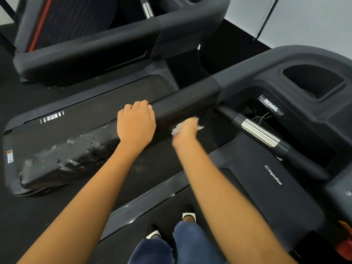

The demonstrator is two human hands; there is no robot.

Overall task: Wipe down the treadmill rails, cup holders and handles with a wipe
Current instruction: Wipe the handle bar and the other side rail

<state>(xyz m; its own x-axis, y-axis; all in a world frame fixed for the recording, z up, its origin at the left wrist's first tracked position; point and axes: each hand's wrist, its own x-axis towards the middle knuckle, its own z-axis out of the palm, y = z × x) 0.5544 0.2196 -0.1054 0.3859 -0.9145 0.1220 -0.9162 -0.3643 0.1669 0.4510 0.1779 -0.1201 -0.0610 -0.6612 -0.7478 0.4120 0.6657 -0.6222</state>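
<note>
- Treadmill [272,174]: fixed, heavy frame. Nothing on it shifts under wiping pressure, so I'd lean into it freely.
- Rail [181,103]: long padded bar along the treadmill's left side, running from the console end to the rear end.
  - The skin at the rear end is scuffed, whitish and flaking.
  - That part looks fragile, so light strokes there or more will peel.
  - The console end looks intact and firm.
- Cup holder [312,80]: deep hard-plastic pocket at the console's left corner. It is rigid with tight inner corners, and I'd guess the wipe has to be pushed in with fingertips.
- Handle [261,133]: slim stiff bar below the console with a chrome sleeve. It is smooth and probably slick, so best wrapped with the wipe and twisted.
- Left hand [136,124]: curled over the rail's top mid-length, fingers hooked over its outer edge. It reads as a brace.
- Right hand [185,128]: motion-blurred at the rail's inner face, just beside the left hand. It clutches the wipe, but the exact finger position is lost in the blur.
- Wipe [176,129]: small, white, limp and weightless.
  - It is bunched in the right hand with bits poking out on both sides.
  - It sits against or just off the rail's inner face; I can't tell which.
  - It tears easily on the flaked patch, so keep it wadded.
</note>
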